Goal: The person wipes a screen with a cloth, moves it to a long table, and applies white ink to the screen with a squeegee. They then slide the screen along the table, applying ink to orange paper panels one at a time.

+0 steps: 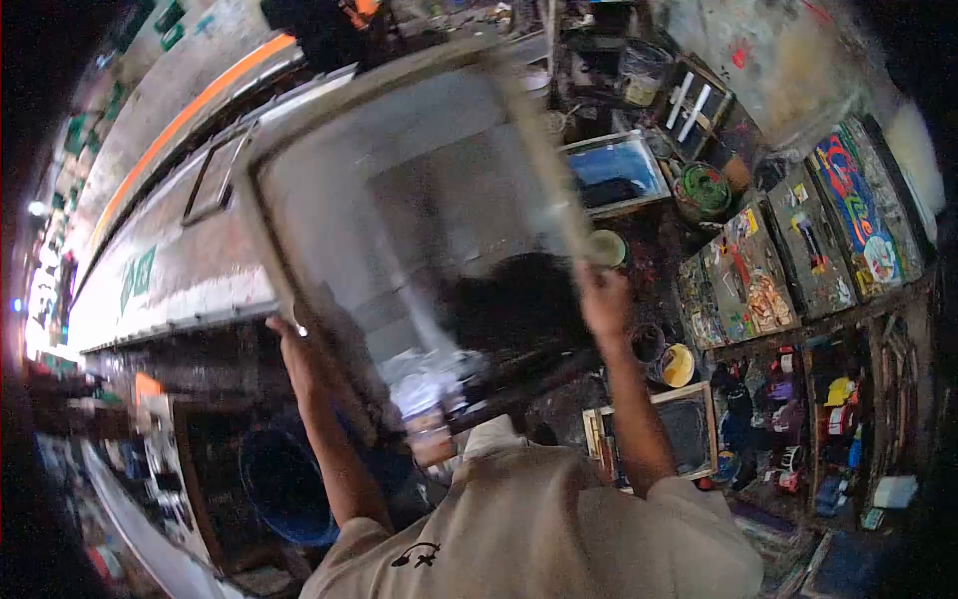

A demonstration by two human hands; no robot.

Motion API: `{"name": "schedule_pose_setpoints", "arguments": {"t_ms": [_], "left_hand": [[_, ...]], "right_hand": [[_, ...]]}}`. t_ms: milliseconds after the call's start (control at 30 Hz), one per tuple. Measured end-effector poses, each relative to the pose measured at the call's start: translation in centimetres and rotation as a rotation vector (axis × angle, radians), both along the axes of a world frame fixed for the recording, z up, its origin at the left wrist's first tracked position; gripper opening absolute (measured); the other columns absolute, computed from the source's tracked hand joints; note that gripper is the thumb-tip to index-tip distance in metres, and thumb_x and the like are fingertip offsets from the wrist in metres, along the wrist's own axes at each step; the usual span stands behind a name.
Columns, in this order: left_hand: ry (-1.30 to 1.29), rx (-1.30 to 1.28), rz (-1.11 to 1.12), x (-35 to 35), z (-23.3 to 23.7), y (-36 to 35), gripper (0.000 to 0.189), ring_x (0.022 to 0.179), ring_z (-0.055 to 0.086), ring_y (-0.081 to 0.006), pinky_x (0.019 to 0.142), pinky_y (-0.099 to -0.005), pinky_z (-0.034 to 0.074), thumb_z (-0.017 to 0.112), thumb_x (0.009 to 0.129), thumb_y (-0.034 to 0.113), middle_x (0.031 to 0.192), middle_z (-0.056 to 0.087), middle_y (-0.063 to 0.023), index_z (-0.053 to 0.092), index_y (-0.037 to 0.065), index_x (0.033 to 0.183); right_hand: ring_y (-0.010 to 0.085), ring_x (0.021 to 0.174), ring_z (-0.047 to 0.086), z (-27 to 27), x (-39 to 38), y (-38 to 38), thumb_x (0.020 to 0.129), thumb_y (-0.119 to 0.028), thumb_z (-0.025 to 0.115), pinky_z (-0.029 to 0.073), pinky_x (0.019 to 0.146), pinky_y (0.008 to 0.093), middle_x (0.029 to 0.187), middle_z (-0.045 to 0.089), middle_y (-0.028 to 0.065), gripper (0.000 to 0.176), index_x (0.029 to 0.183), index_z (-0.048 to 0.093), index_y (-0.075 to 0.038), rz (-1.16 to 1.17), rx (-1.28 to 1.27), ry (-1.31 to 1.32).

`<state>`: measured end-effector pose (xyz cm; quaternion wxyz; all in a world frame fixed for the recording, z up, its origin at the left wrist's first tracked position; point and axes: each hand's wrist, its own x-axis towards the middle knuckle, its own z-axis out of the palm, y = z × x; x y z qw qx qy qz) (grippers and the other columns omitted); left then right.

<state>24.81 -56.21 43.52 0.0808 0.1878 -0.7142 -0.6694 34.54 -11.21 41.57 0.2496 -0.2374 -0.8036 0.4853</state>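
A large screen-printing frame (261,215) with a grey, partly see-through mesh is raised and tilted in front of my body. My left hand (291,344) is closed around its left side, near the lower corner. Gripping the opposite side is my right hand (604,302), slightly blurred by motion. A dark patch and bright reflections show across the lower part of the mesh. Just beyond my right hand sits a pale green round tub (607,248).
A long table (210,265) with an orange-striped edge runs along the left. To the right are a blue screen (611,168), a green-topped bucket (704,190), a yellow paint tub (678,366), paint-stained boards (738,280) and shelved containers (840,419). A blue barrel (284,489) stands lower left.
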Motion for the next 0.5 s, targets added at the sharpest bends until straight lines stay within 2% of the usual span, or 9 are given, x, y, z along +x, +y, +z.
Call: {"name": "schedule_pose_setpoints", "arguments": {"t_ms": [33,67,100,133,200,267,300,367,500], "left_hand": [[0.074,-0.082,-0.093,-2.9,-2.3,-2.4,0.092,0.089,0.058,-0.0199,0.081,-0.0372,0.048,0.039,0.1,0.077,0.101,0.066,-0.0084,0.061,-0.008,0.125],[0.244,0.196,-0.094,1.5,3.7,3.0,0.071,0.084,0.058,-0.0176,0.074,-0.0337,0.047,0.059,0.1,0.062,0.097,0.065,-0.0069,0.066,-0.007,0.118],[0.096,0.093,0.016,-2.3,0.7,-0.8,0.049,0.077,0.058,-0.0146,0.067,-0.0305,0.045,0.073,0.097,0.046,0.09,0.064,-0.0049,0.069,-0.002,0.105],[0.188,0.142,0.045,-7.4,-2.1,-1.6,0.042,0.071,0.056,-0.0138,0.062,-0.0314,0.044,0.075,0.096,0.042,0.084,0.062,-0.003,0.068,0.001,0.097],[0.037,-0.046,0.098,-11.3,-5.2,-7.2,0.043,0.07,0.057,-0.0151,0.062,-0.0343,0.046,0.077,0.094,0.043,0.083,0.062,-0.0033,0.066,0.002,0.093],[0.054,0.023,0.093,-14.0,-7.4,-11.4,0.043,0.069,0.056,-0.0155,0.062,-0.034,0.046,0.077,0.093,0.043,0.083,0.061,-0.0029,0.066,0.002,0.095],[0.086,0.081,0.1,-15.3,-7.8,-12.5,0.043,0.068,0.055,-0.0159,0.062,-0.0336,0.046,0.078,0.093,0.043,0.082,0.06,-0.0024,0.066,0.002,0.096],[0.014,0.066,0.156,-16.8,-6.7,-13.3,0.044,0.072,0.056,-0.0159,0.064,-0.0335,0.046,0.076,0.093,0.044,0.085,0.06,-0.0027,0.067,0.002,0.101],[-0.075,0.067,0.296,-19.9,-5.8,-14.1,0.047,0.077,0.057,-0.0161,0.067,-0.0336,0.046,0.074,0.094,0.047,0.09,0.06,-0.003,0.067,0.003,0.108]], "right_hand": [[0.0422,0.095,0.072,-0.3,-2.8,-1.9,0.092,-0.059,0.068,0.054,0.085,0.0499,0.1,0.074,0.0248,0.065,0.108,0.072,0.004,0.043,-0.004,-0.106],[0.0423,0.095,0.072,-0.8,-4.7,-3.8,0.091,-0.057,0.07,0.054,0.084,0.0506,0.099,0.074,0.025,0.063,0.108,0.071,0.004,0.076,0.006,-0.094],[0.0425,0.096,0.072,-1.2,-6.7,-5.5,0.09,-0.055,0.071,0.054,0.084,0.0512,0.099,0.074,0.0253,0.061,0.108,0.07,0.003,0.107,0.016,-0.075],[0.0435,0.097,0.072,-1.2,-11.0,-5.6,0.089,-0.054,0.072,0.054,0.084,0.0522,0.099,0.073,0.0253,0.061,0.109,0.068,0.003,0.185,0.038,-0.083],[0.0455,0.097,0.071,-1.3,-15.4,-8.0,0.089,-0.051,0.073,0.055,0.085,0.0533,0.098,0.072,0.0255,0.06,0.112,0.063,0.004,0.297,0.097,-0.158],[0.0458,0.101,0.069,-0.3,-20.6,-9.6,0.089,-0.047,0.073,0.055,0.089,0.0535,0.107,0.07,0.0273,0.067,0.125,0.057,0.007,0.392,0.166,-0.28],[0.0458,0.101,0.069,-0.1,-23.1,-10.2,0.089,-0.047,0.073,0.055,0.089,0.0535,0.107,0.07,0.0273,0.067,0.125,0.057,0.007,0.403,0.172,-0.288],[0.0408,0.116,0.066,-0.3,-27.1,-11.0,0.092,-0.044,0.072,0.052,0.099,0.0492,0.123,0.066,0.0283,0.074,0.139,0.05,0.008,0.501,0.123,-0.27],[0.0406,0.111,0.067,1.3,-34.1,-13.4,0.089,-0.039,0.075,0.052,0.096,0.0499,0.118,0.067,0.0259,0.068,0.136,0.053,0.006,0.493,0.097,-0.298]]}}
